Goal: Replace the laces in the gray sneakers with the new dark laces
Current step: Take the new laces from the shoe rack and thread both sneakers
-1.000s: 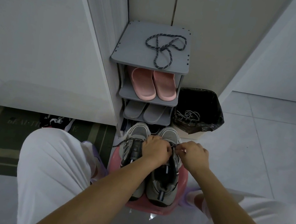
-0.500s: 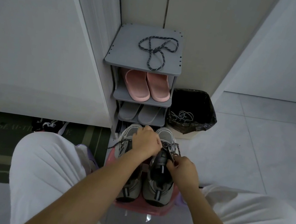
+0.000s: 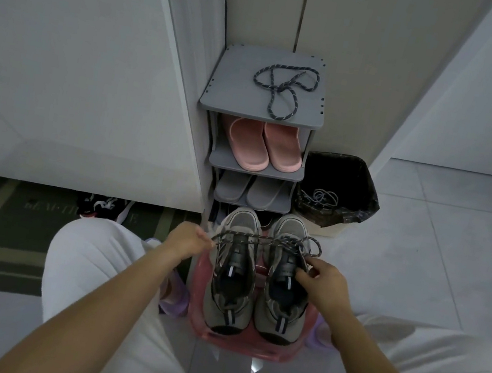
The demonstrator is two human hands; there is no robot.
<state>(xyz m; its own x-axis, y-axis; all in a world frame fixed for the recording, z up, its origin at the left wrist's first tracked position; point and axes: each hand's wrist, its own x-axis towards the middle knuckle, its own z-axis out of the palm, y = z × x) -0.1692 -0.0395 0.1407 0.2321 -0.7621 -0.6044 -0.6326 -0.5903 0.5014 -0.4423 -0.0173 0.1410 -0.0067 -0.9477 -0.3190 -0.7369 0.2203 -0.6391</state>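
Sneakers [image 3: 229, 316] gray, tongues black, each with a white stripe. Lace [image 3: 250, 235] across them dark, pale-flecked; second lace [image 3: 281, 87] same pattern. Rack [image 3: 231, 87] gray. Pink slippers [image 3: 251, 145]; gray slippers [image 3: 233, 187]. Bin liner [image 3: 364, 185] black. Stool [image 3: 245, 344] pink. Mat [image 3: 5, 232] dark green, paler border bands. Trousers [image 3: 89, 274] white.

Left hand [image 3: 188, 240] pulls dark lace [image 3: 249, 236] taut.

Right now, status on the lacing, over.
Left hand pinches dark lace, taut across left sneaker. Right hand pinches it at right sneaker. Spare lace on shelf, nothing in the way.
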